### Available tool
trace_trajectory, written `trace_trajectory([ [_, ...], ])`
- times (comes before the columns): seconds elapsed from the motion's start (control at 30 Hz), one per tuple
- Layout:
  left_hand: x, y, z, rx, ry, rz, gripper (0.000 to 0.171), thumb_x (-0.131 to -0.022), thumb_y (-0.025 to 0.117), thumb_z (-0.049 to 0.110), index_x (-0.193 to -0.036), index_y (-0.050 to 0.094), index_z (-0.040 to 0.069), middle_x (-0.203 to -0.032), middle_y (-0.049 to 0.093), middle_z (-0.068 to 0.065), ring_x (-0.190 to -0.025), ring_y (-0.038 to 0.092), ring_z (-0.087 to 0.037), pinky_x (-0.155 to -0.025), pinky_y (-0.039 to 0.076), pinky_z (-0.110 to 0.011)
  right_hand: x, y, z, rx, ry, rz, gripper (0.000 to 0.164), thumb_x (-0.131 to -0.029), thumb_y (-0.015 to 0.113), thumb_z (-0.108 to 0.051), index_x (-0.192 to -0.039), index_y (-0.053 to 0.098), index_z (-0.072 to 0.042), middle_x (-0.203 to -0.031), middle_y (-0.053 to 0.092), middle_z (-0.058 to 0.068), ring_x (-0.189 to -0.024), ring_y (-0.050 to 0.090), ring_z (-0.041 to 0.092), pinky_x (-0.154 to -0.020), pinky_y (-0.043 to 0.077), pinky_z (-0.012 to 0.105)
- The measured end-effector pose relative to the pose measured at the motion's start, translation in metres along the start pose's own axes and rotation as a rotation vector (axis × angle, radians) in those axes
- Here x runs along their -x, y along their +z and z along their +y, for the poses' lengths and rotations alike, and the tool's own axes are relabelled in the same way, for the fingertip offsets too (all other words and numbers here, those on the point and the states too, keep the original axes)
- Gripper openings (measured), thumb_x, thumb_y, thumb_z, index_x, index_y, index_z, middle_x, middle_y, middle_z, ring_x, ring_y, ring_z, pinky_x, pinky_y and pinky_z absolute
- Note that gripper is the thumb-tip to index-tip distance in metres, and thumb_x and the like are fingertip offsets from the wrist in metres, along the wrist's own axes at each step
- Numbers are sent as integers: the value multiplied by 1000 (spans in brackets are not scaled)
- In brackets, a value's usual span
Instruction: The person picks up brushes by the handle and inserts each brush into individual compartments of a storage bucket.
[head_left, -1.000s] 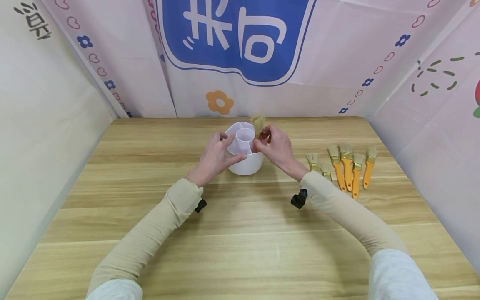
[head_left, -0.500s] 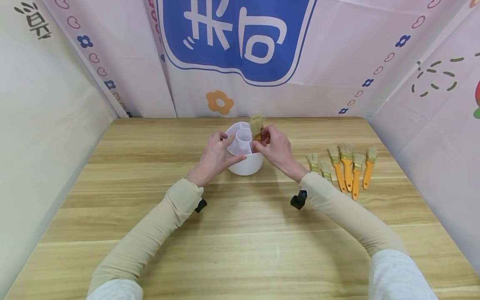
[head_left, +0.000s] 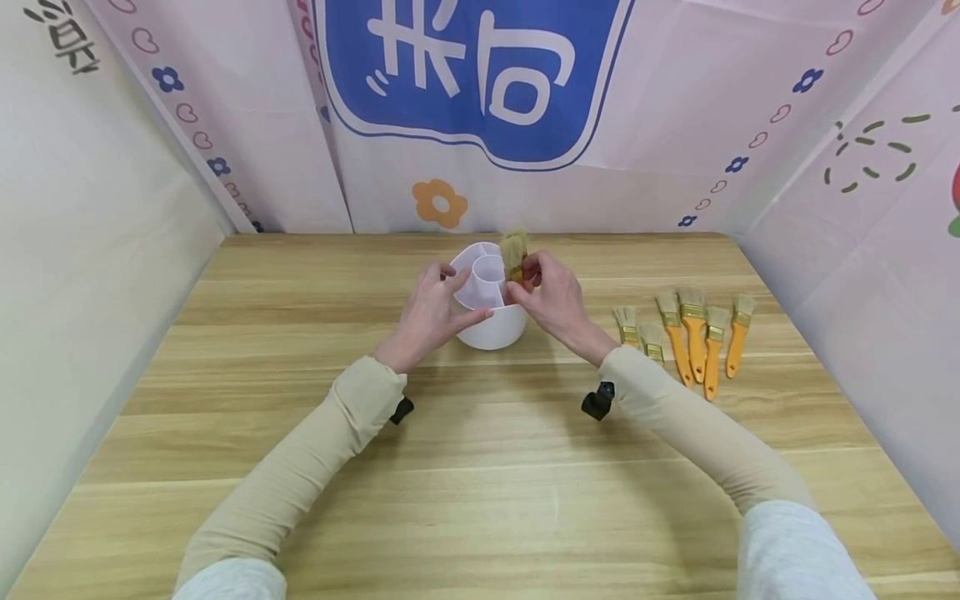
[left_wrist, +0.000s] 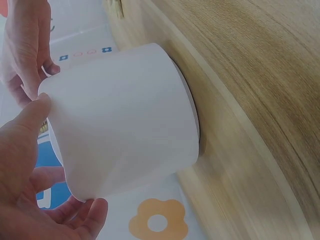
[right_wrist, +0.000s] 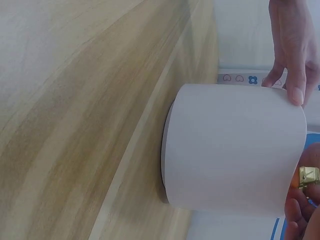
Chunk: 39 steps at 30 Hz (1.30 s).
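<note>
A round white divided organizer (head_left: 491,332) stands upright on the table, with a round cup in its middle and walled compartments around it. My left hand (head_left: 426,318) holds it by the rim, thumb on the near side and fingers on the left, as the left wrist view also shows. At the right compartment, my right hand (head_left: 557,302) pinches a paintbrush (head_left: 513,252), bristles up. The brush's gold ferrule (right_wrist: 309,176) shows between the fingers in the right wrist view. Its lower handle is hidden by the hand and the organizer's wall.
Several paintbrushes with orange handles lie on the wooden table (head_left: 480,500) to the right, among them a wide brush (head_left: 693,333). Two more brushes (head_left: 627,325) are partly covered by the right forearm. A printed cloth backdrop (head_left: 645,200) rises behind the table.
The paintbrush in my right hand has turned and shifted slightly left, its bristles facing me more broadly. My left hand and the organizer stay in place.
</note>
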<state>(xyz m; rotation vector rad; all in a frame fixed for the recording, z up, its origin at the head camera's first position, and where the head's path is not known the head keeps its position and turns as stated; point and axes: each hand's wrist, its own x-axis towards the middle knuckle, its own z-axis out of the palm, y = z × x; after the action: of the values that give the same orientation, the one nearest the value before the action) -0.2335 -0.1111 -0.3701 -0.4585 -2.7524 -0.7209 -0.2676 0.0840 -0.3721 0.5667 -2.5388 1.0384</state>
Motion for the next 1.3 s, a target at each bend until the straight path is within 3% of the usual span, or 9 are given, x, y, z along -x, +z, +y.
trace_trajectory([
  [0.43, 0, 3, 0, 2, -1, -14, 71, -77, 73, 45, -131, 53, 3, -121, 48, -22, -110, 46, -34, -87, 50, -42, 9, -7, 12, -76, -35, 8, 28, -80, 68, -11, -100, 58, 5, -88, 63, 17, -79, 58, 27, -72, 49, 36],
  [0.77, -1, 5, 0, 19, -14, -26, 71, -77, 73, 45, -132, 53, 5, -121, 48, -21, -111, 44, -34, -88, 47, -43, 17, -16, 26, -84, 25, 8, 24, -80, 66, -7, -99, 58, 6, -87, 64, 20, -78, 61, 30, -74, 51, 39],
  [0.93, -2, 6, 0, 18, -10, -19, 70, -77, 73, 44, -131, 53, 5, -119, 48, -22, -110, 44, -34, -87, 48, -43, 15, -27, 39, -26, 134, -7, 21, -82, 60, -5, -101, 58, 5, -92, 65, 20, -81, 63, 31, -76, 52, 40],
  [1.3, -4, 4, 2, 6, -16, -6, 69, -76, 74, 44, -130, 54, 5, -117, 48, -21, -108, 45, -34, -87, 47, -43, 15, -70, 94, 201, 450, -165, 31, -88, 51, -16, -111, 53, 4, -104, 60, 22, -90, 56, 33, -78, 45, 43],
])
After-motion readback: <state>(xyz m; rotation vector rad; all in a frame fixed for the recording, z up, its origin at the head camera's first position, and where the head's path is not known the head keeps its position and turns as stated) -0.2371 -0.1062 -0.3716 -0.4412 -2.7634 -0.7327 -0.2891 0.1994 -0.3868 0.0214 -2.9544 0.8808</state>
